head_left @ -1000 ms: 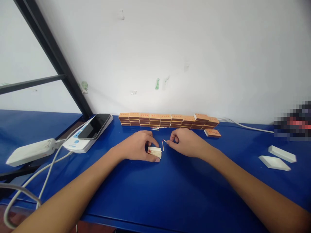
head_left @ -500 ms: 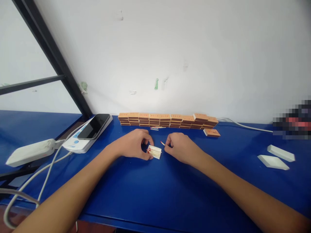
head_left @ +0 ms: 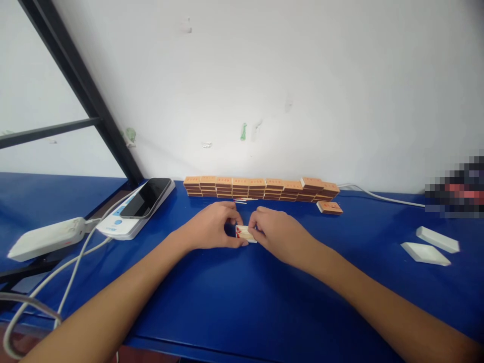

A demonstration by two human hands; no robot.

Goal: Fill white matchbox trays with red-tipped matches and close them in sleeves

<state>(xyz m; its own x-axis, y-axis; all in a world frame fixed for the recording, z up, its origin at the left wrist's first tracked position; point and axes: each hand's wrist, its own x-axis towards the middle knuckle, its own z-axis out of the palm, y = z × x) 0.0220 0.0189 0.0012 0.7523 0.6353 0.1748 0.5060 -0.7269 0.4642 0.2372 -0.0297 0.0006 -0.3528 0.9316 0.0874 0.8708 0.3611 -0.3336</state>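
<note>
A small white matchbox tray (head_left: 239, 235) lies on the blue table, filled with red-headed matches (head_left: 245, 232) whose heads point left. My left hand (head_left: 214, 225) grips the tray, thumb at its near side and fingers at the far side. Above the tray's right end, my right hand (head_left: 278, 229) has thumb and index finger pinched together on a match among the others; the fingertips hide its end. A few loose matches (head_left: 242, 201) lie just beyond the hands, in front of a row of stacked orange-brown matchboxes (head_left: 257, 189).
One single matchbox (head_left: 329, 207) lies right of the stacks. Two white empty trays (head_left: 426, 253) sit on the far right. At left are a phone (head_left: 146, 197) on a white power strip (head_left: 128, 226), a white adapter (head_left: 47, 238) and looping cables (head_left: 71, 262). A white wall stands behind.
My right hand has moved left, bringing the match it held over to the tray. My left hand and the tray have shifted slightly right, and the matches inside lie straighter.
</note>
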